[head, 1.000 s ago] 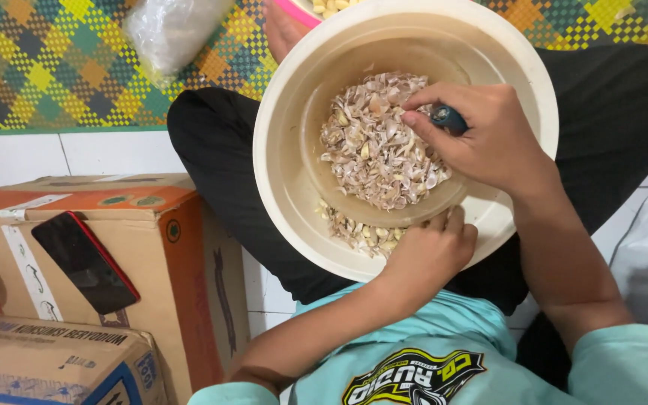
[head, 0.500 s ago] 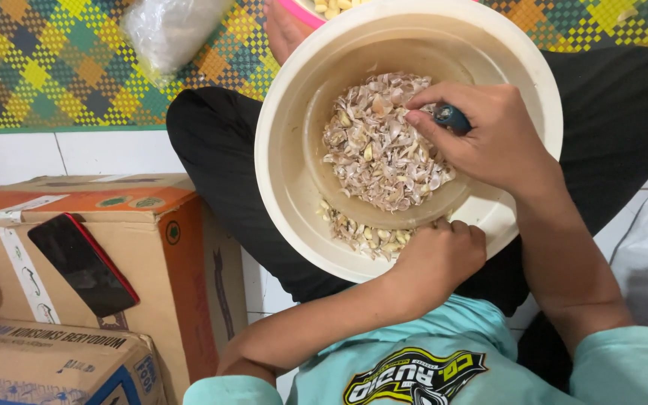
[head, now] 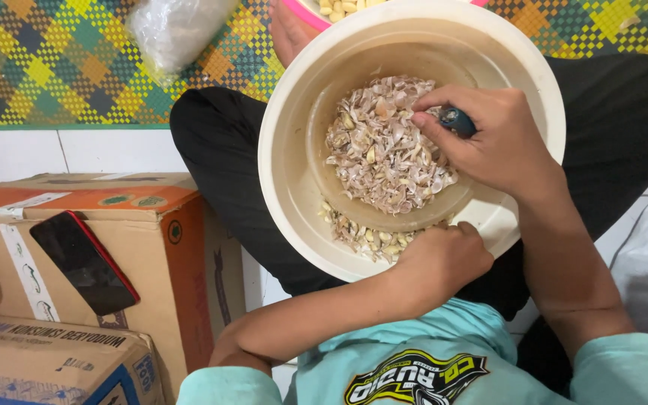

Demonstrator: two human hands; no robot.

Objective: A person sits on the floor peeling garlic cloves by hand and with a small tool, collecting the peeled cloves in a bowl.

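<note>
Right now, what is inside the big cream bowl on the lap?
The cream bowl holds a smaller bowl heaped with garlic skins and some cloves. More skins lie between the two bowls. The right hand, holding a dark handle, covers part; what lies underneath is hidden.

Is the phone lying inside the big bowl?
No, the phone lies on top of a cardboard box, well away from the big bowl on the person's lap.

Smooth plastic basin (head: 294,187), papery garlic skins (head: 384,150), matt cardboard box (head: 114,217).
</note>
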